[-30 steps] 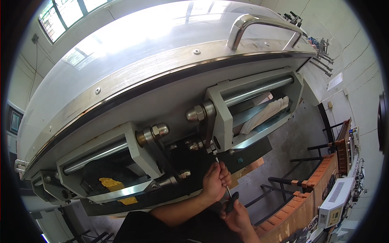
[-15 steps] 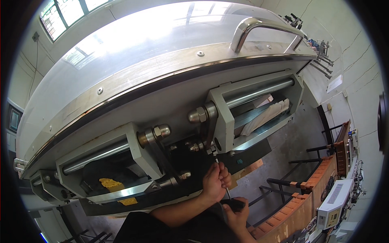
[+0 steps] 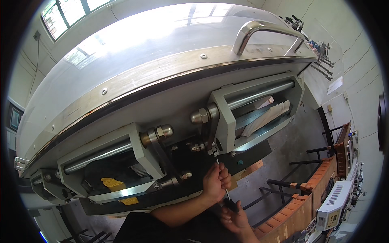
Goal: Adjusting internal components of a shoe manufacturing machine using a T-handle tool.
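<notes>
My left hand [image 3: 216,181] is closed in a pinch round the metal shaft of a screwdriver [image 3: 227,194]. The tip end of the shaft meets a small metal fitting [image 3: 212,150] beneath the linkage, between two grey metal brackets. At the other end is the dark handle, with my right hand [image 3: 237,222] around it, thumb along its side and fingers curled below. Just above my left hand is the right bracket [image 3: 224,121], with a steel rod and a domed nut [image 3: 199,116]. The left bracket [image 3: 139,152] holds a dark pad with yellow patches.
A clear curved cover [image 3: 137,36] with a metal handle [image 3: 263,27] arches over the machine. At the right stand wooden benches [image 3: 300,206] on black legs, beside a white control box [image 3: 335,202]. A dark board [image 3: 259,153] lies under the brackets.
My right hand has turned on the screwdriver handle and dropped slightly, its fingers now below the handle. My left hand stays on the shaft. The view has shifted slightly.
</notes>
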Available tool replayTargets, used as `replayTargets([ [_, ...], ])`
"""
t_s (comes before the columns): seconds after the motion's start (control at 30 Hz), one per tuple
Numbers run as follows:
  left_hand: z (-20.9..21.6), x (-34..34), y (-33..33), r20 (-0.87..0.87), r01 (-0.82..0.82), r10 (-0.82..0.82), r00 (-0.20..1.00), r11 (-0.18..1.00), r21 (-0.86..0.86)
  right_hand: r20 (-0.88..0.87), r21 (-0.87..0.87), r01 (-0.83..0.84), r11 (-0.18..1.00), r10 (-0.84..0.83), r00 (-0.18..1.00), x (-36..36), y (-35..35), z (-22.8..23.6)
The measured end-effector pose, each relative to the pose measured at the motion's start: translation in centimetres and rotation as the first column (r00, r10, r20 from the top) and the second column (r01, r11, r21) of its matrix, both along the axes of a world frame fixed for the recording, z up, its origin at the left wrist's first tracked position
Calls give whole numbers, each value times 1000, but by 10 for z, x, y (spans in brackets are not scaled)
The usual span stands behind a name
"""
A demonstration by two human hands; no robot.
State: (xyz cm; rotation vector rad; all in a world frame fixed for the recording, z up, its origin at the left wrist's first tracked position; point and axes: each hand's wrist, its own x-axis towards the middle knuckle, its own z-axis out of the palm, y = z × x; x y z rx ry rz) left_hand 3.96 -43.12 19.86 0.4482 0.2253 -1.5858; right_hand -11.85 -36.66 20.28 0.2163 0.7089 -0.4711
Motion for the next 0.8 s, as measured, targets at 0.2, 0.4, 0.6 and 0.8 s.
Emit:
replayTargets([
  [0.2,2,0,-1,0,-2,2,1000,1000,21,-460,-536,-112,837,-179,870,9,-1,6],
  [0.4,0,-1,-3,-17,-2,3,1000,1000,15,-677,-720,-417,555,-429,598,17,1,7],
  [0.6,1,-2,-3,-32,-16,17,999,1000,13,-709,-685,-625,374,-542,452,14,4,7],
  [0.8,7,-2,-6,-2,-34,35,999,999,25,-417,-379,-24,925,-148,897,7,-14,17],
])
